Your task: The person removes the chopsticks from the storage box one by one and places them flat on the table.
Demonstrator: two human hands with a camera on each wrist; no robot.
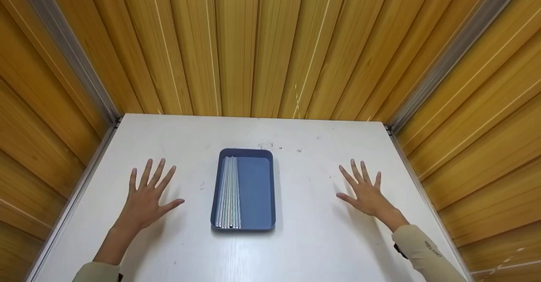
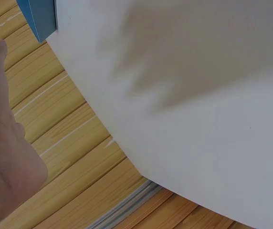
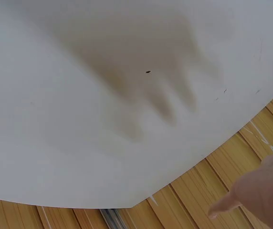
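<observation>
A blue rectangular tray (image 1: 257, 189) lies on the white table, its long side pointing away from me. Along its left side rest several thin, pale, straight sticks (image 1: 229, 193), packed side by side; their exact kind is unclear. To the left of the tray, my left hand (image 1: 146, 201) hovers above the table with its fingers spread, holding nothing. My right hand (image 1: 367, 195) does the same on the other side, farther from the tray. Each wrist view shows part of a hand and its shadow on the tabletop. A corner of the blue tray (image 2: 45, 19) appears in the left wrist view.
The white table (image 1: 312, 239) is bounded by yellow wood-patterned panels (image 1: 236, 49) at the back and both sides. Grey metal rails (image 1: 448, 58) run along the corners. Small dark marks (image 1: 280, 148) dot the tabletop behind the tray.
</observation>
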